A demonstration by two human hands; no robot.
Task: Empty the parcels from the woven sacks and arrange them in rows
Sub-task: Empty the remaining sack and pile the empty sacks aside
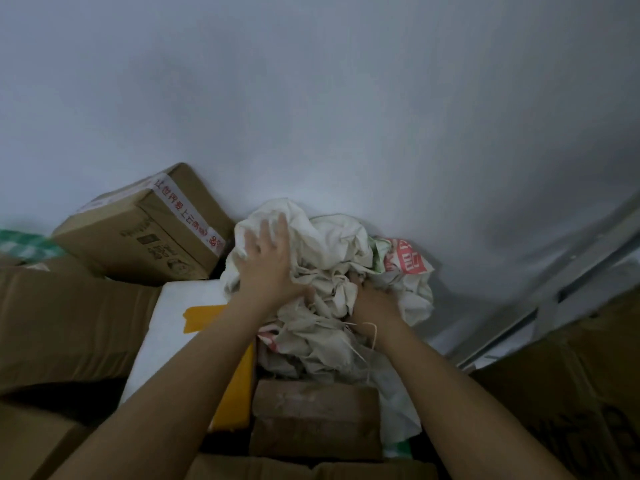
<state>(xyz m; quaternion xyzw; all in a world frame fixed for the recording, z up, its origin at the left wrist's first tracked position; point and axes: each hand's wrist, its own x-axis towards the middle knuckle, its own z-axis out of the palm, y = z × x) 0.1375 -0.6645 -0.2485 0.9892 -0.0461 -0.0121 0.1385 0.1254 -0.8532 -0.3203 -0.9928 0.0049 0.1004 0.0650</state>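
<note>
A crumpled heap of off-white woven sacks lies against the pale wall, one of them printed with red characters. My left hand presses flat on the top left of the heap, fingers spread. My right hand is buried in the folds on the right, fingers curled into the cloth. Loose threads hang from the sacks over my right wrist. Several cardboard parcels surround the heap.
A taped cardboard box leans against the wall at the left. A white box with yellow tape lies beside the heap, a reddish-brown block in front of it. Large cartons stand at left and right. A metal rail runs down the right.
</note>
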